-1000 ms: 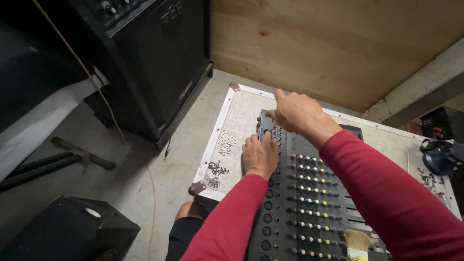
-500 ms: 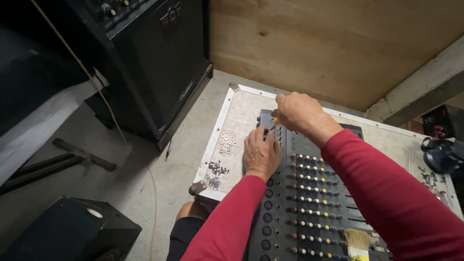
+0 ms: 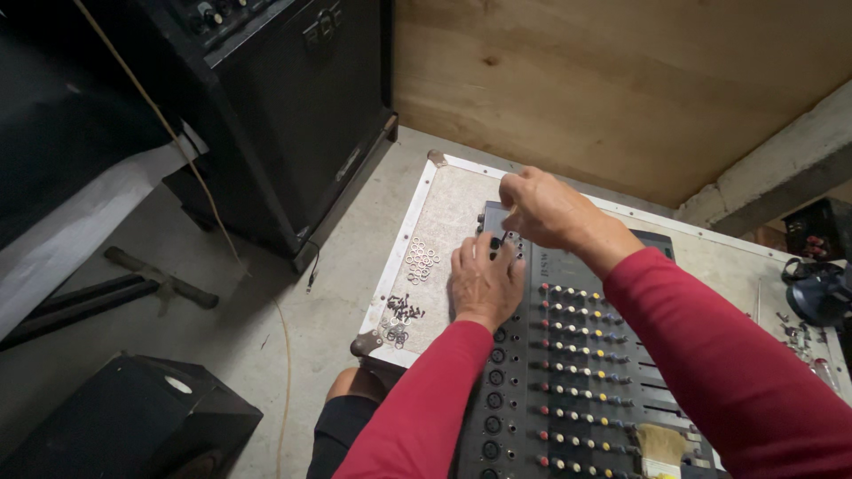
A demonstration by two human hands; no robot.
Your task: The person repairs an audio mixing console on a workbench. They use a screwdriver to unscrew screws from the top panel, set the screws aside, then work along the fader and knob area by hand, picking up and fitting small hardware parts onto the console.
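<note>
A black audio mixer (image 3: 577, 381) with rows of coloured knobs lies on a white board (image 3: 444, 191). My left hand (image 3: 484, 279) rests palm down on the mixer's upper left part, fingers spread, holding nothing. My right hand (image 3: 550, 208) hovers just above it at the mixer's top left corner. Its fingertips are pinched on a thin dark piece (image 3: 503, 239) that points down at the panel; I cannot make out what the piece is. Both arms are in red sleeves.
On the board, left of the mixer, lie a heap of small washers (image 3: 422, 259) and a heap of dark screws (image 3: 404, 309). A big black speaker cabinet (image 3: 293, 115) stands at the left and a small black box (image 3: 133, 417) sits on the floor. A wooden panel (image 3: 621, 80) is behind.
The right hand's fingers, raised a second ago, have curled down into a pinch over the mixer's top left corner. The left hand has hardly moved.
</note>
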